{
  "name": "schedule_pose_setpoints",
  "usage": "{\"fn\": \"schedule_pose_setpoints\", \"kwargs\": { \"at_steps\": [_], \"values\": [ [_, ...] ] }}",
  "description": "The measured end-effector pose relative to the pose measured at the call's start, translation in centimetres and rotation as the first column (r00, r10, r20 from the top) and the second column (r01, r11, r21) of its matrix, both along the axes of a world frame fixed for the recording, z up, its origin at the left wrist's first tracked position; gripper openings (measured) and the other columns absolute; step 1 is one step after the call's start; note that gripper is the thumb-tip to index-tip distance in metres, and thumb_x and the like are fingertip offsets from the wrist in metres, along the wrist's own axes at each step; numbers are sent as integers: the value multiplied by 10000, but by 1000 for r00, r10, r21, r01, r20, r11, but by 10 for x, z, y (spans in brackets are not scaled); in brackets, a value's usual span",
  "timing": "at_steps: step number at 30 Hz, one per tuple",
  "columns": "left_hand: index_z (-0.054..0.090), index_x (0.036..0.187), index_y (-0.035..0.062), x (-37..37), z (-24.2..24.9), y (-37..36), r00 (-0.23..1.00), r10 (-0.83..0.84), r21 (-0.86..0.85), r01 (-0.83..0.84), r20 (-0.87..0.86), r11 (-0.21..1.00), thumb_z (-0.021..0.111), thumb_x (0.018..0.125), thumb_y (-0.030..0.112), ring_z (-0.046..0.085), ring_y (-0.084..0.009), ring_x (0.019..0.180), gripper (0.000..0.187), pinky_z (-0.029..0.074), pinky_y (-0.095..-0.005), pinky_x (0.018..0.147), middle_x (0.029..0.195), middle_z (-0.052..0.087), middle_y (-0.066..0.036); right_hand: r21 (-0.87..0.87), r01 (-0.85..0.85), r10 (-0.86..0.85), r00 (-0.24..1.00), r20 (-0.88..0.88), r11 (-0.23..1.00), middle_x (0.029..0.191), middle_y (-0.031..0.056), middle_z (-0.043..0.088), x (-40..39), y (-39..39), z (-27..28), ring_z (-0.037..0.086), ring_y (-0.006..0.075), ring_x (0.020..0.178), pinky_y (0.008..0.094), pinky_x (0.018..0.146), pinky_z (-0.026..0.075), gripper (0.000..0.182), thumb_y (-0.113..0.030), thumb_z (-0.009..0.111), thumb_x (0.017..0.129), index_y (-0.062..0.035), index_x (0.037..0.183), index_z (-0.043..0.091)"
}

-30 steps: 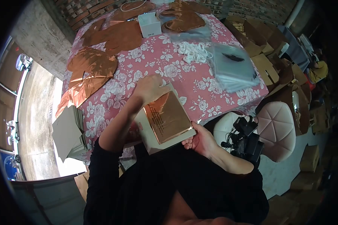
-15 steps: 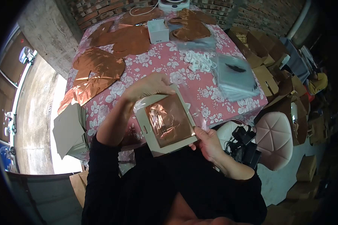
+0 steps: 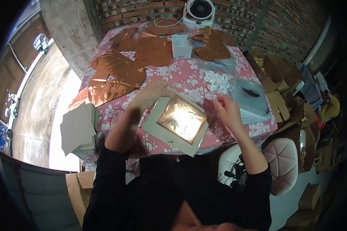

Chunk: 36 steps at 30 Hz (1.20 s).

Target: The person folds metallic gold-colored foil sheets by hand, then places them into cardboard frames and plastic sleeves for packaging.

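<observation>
A grey card (image 3: 152, 122) with a folded sheet of shiny copper-coloured foil (image 3: 182, 120) on it lies tilted at the near edge of the table. My left hand (image 3: 155, 94), slightly blurred, has its fingers closed at the card's upper left corner. My right hand (image 3: 228, 111) is off the card, to its right, with the fingers pinched together. Whether a clear plastic edge is between them I cannot make out. A stack of clear plastic bags (image 3: 246, 104) lies just beyond my right hand. White loops of cord (image 3: 218, 82) are heaped beside them.
More copper foil sheets (image 3: 117, 77) spread over the flowered tablecloth (image 3: 165, 72). A white box (image 3: 182, 47) and a fan (image 3: 199, 11) stand at the back. Grey cards (image 3: 81, 129) are stacked at the left edge. Right of the table are a padded chair (image 3: 281, 163) and cardboard boxes (image 3: 275, 106).
The card with the foil has turned and moved forward onto the table edge. My right hand has let go of its lower right side and moved up and right. The view has shifted.
</observation>
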<state>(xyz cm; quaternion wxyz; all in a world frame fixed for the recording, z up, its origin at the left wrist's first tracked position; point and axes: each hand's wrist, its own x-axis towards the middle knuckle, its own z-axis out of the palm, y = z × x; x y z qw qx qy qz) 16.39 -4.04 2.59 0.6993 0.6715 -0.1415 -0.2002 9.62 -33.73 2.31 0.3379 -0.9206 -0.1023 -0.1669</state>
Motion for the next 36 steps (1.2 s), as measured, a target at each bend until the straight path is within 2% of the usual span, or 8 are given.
{"fn": "schedule_pose_setpoints", "kwargs": {
  "at_steps": [1, 5, 18, 30, 31, 33, 35, 36],
  "values": [
    [678, 980, -30, 3, -9, -1, 997, 66, 43, -64, -39, 997, 695, 795, 25, 646, -154, 715, 194, 508, -262, 626, 822, 687, -78, -222, 45, 22, 956, 292, 974, 875, 140, 654, 6, 6, 4, 611, 306, 852, 394, 738, 481, 217, -154, 665, 828, 10, 967, 636],
    [635, 1055, -53, -3, -18, -8, 1000, 11, 2, -11, -6, 1000, 655, 819, -10, 647, -152, 749, 241, 515, -267, 647, 881, 680, -95, -234, -154, 237, 891, 386, 960, 879, 133, 636, 27, 50, 19, 567, 331, 885, 408, 774, 470, 180, -29, 675, 736, -12, 911, 634],
    [602, 1136, -52, -6, -23, -13, 984, -30, 182, -2, 173, 983, 583, 785, -93, 637, -133, 880, 355, 511, -249, 770, 1002, 669, -83, -497, -188, 402, 839, 368, 847, 755, 136, 614, 42, 111, 37, 565, 316, 827, 410, 762, 462, 85, -79, 640, 707, -5, 749, 634],
    [655, 1116, -29, -50, 39, -17, 994, 0, -78, -9, -109, 997, 684, 809, 39, 623, -102, 769, 315, 507, -242, 684, 942, 685, -75, -162, -193, 232, 933, 275, 968, 737, 126, 609, 52, 83, 40, 588, 310, 754, 411, 699, 475, 60, -37, 586, 782, -11, 728, 592],
    [623, 1163, -40, -55, 49, -13, 998, 66, 38, -66, -2, 997, 654, 826, 22, 629, -100, 773, 344, 508, -238, 678, 915, 687, -79, 166, -183, 157, 975, 159, 969, 743, 103, 613, 56, 73, 41, 586, 284, 730, 402, 676, 472, 72, -38, 565, 817, -12, 754, 588],
    [551, 1225, -91, -52, 42, 5, 980, 130, 113, -148, 149, 983, 622, 852, 41, 639, -118, 775, 402, 511, -237, 679, 932, 685, -115, 471, -127, 132, 991, 23, 873, 749, 80, 618, 56, 58, 50, 585, 259, 706, 394, 653, 468, 85, -40, 544, 851, -12, 781, 583],
    [538, 1224, -103, -57, 39, 20, 977, 185, -14, -185, 104, 983, 622, 847, 40, 642, -130, 790, 413, 514, -244, 699, 958, 679, -129, 997, 79, 337, 938, -81, 20, 701, 19, 549, 44, 42, 71, 522, 197, 626, 344, 576, 426, 106, -60, 502, 912, -34, 818, 544],
    [526, 1223, -116, -60, 39, 27, 973, 225, -140, -216, 53, 966, 622, 841, 39, 645, -142, 805, 424, 516, -250, 719, 985, 673, -143, 988, 93, 344, 938, -44, -126, 678, -1, 488, 48, 23, 63, 469, 165, 582, 303, 544, 393, 107, -72, 495, 924, -47, 823, 520]
  ]
}}
